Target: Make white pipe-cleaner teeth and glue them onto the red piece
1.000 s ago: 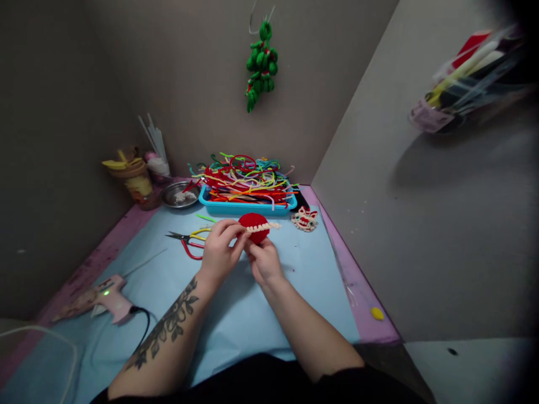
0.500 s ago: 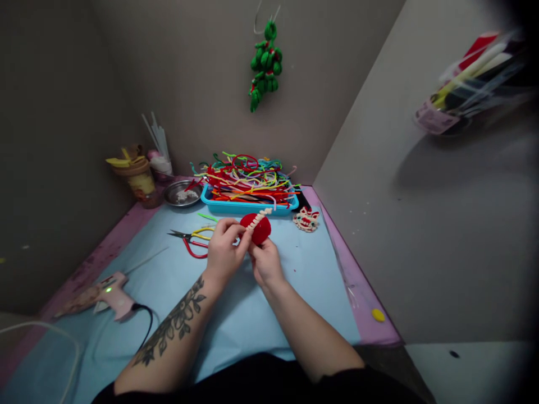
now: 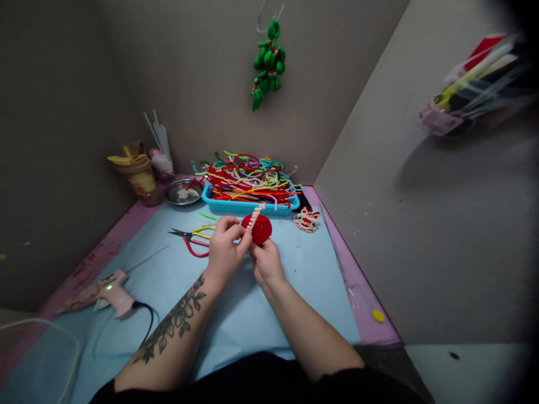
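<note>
A round red pipe-cleaner piece [image 3: 260,229] is held up over the light blue mat [image 3: 177,286] between both hands. My right hand [image 3: 266,262] grips it from below with fingers closed. My left hand [image 3: 225,248] pinches the near end of a cream twisted pipe cleaner [image 3: 254,217] that lies along the red piece's left edge and points up and away from me. Red-and-yellow-handled scissors [image 3: 191,239] lie just left of my left hand.
A blue tray [image 3: 248,206] heaped with coloured pipe cleaners stands behind the hands. A small white-and-red figure [image 3: 307,219] lies to its right. A pink glue gun [image 3: 110,288] with its cord rests at the left. A metal dish [image 3: 182,192] and cups stand at the back left.
The cream twisted pipe cleaner has swung from lying level across the red piece, pointing right, to standing steeply along its left edge. Both hands stayed in place.
</note>
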Tool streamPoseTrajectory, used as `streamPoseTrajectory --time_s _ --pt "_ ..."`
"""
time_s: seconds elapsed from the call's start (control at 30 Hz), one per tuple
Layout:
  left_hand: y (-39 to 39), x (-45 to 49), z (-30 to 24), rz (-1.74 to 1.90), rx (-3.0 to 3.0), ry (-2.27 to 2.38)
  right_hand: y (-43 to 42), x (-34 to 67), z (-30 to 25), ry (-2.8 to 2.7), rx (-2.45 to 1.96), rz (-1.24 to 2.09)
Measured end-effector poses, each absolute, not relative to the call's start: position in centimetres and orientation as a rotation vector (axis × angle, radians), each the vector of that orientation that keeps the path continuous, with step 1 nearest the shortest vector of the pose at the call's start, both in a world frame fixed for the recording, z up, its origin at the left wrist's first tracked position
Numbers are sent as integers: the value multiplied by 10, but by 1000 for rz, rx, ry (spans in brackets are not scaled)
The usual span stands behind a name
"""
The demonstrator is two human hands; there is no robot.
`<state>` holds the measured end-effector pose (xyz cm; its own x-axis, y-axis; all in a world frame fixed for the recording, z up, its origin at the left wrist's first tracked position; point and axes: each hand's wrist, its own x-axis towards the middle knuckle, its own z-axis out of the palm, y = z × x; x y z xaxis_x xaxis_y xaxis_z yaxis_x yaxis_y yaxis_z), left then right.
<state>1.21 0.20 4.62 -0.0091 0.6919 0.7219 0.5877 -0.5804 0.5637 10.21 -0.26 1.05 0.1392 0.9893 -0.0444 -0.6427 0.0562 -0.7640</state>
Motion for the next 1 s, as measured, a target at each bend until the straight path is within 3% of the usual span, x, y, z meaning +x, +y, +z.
streamPoseTrajectory --time_s 0.6,0.77,1.0 --pt "2 6 43 1708 2093 1340 -3 106 15 -525 -659 1384" --pt "11 1 28 1824 1516 1453 1 114 15 -382 -582 1470" --pt "8 24 22 1258 822 750 6 119 19 -263 -508 1534"
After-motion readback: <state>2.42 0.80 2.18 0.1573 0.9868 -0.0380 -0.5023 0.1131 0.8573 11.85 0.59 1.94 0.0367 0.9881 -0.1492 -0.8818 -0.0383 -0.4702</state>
